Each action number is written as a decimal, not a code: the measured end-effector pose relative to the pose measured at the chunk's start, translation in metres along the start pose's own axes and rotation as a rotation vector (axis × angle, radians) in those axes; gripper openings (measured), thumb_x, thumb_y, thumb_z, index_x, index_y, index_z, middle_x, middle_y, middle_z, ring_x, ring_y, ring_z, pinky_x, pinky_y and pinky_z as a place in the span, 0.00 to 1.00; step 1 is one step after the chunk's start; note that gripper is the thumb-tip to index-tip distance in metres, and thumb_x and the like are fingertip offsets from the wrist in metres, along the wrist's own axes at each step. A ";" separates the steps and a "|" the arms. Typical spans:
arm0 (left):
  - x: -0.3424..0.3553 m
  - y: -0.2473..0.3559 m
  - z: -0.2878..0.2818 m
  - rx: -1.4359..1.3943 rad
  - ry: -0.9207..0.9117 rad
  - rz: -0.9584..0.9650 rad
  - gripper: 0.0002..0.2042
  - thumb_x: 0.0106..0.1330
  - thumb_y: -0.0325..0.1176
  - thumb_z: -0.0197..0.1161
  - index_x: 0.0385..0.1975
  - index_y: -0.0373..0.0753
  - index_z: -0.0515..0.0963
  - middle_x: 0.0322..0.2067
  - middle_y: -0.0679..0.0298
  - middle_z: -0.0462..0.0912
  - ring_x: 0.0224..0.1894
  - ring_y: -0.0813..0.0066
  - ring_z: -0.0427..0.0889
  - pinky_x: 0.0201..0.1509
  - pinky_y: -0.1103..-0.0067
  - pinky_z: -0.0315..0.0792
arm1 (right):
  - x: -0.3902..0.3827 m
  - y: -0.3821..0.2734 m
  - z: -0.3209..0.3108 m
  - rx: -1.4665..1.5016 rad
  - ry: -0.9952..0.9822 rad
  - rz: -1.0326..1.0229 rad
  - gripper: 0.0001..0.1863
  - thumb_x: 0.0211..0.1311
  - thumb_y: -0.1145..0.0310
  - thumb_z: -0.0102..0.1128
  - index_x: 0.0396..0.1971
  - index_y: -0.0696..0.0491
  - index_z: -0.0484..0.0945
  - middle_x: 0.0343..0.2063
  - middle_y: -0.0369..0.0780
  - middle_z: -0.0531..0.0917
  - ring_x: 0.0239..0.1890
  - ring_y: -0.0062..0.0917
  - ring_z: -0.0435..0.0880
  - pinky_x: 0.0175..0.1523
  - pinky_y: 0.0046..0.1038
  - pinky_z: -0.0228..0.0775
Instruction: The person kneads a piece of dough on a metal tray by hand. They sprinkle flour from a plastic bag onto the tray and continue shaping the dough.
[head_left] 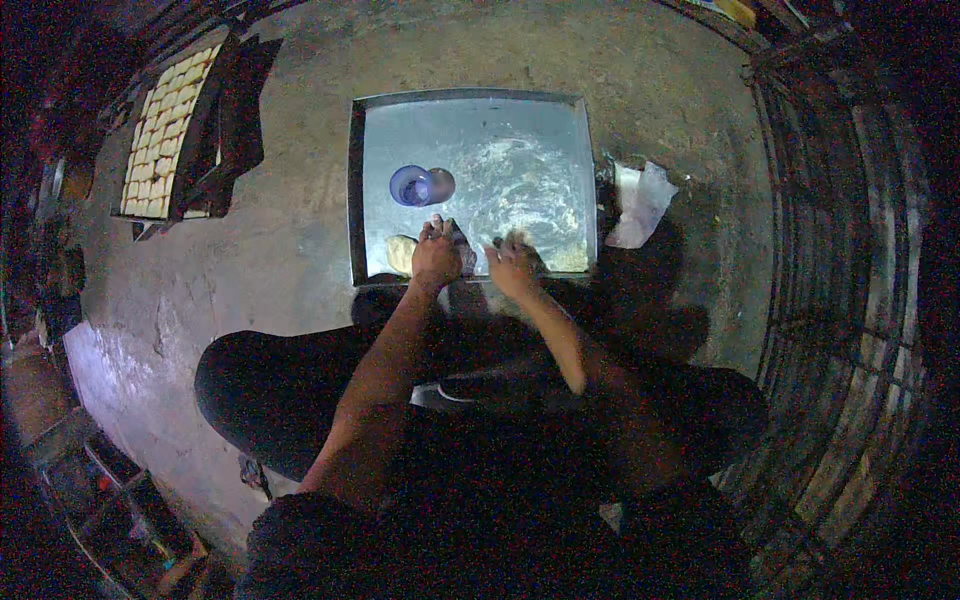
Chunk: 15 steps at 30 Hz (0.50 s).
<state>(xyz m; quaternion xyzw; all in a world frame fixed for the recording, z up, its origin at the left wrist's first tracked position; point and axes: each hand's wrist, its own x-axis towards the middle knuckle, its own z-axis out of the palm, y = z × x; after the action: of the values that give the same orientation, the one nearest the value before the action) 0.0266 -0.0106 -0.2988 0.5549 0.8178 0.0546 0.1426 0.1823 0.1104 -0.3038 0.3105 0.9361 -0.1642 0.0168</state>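
Over the near part of a shallow metal tray [480, 97], my left hand [437, 258] reaches forward with its fingers apart and nothing visible in them. Just left of it lies a pale lump of dough [400, 254], partly covered by the hand. My right hand [513, 268] is low over the tray's near right part. Motion smears its fingers, and whatever may be under them is hidden. White flour [520, 170] is spread across the right side of the tray. A blue cup [408, 187] stands in the tray beyond my left hand.
A crumpled white bag [645, 205] lies against the tray's right side. At the far left, a tray of pale dough pieces [170, 130] in rows is propped up. Dark metal bars [830, 250] line the right side, and a cluttered shelf [125, 500] stands at the lower left.
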 end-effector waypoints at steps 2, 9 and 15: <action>0.005 0.000 0.005 0.037 -0.036 -0.028 0.32 0.56 0.36 0.56 0.63 0.32 0.62 0.64 0.44 0.62 0.66 0.46 0.62 0.70 0.65 0.55 | 0.013 -0.006 -0.013 0.154 -0.017 0.015 0.30 0.68 0.48 0.45 0.55 0.61 0.72 0.53 0.56 0.75 0.56 0.52 0.72 0.61 0.46 0.64; 0.000 -0.005 0.012 -0.046 -0.144 -0.143 0.32 0.57 0.36 0.56 0.65 0.35 0.60 0.65 0.43 0.60 0.66 0.44 0.62 0.70 0.65 0.56 | 0.044 0.045 -0.099 0.194 0.067 -0.011 0.20 0.61 0.62 0.59 0.47 0.62 0.77 0.46 0.53 0.80 0.50 0.47 0.79 0.56 0.39 0.70; -0.016 -0.020 0.031 0.012 0.166 -0.085 0.19 0.58 0.39 0.59 0.47 0.36 0.72 0.52 0.46 0.72 0.56 0.44 0.71 0.59 0.61 0.68 | 0.034 0.072 -0.046 0.083 -0.001 0.201 0.38 0.70 0.52 0.42 0.65 0.71 0.51 0.68 0.61 0.49 0.72 0.52 0.45 0.74 0.39 0.38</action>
<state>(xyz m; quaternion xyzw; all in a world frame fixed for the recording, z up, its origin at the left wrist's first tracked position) 0.0228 -0.0349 -0.3305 0.5141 0.8499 0.0896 0.0733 0.2003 0.1986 -0.2861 0.4030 0.8927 -0.2006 0.0208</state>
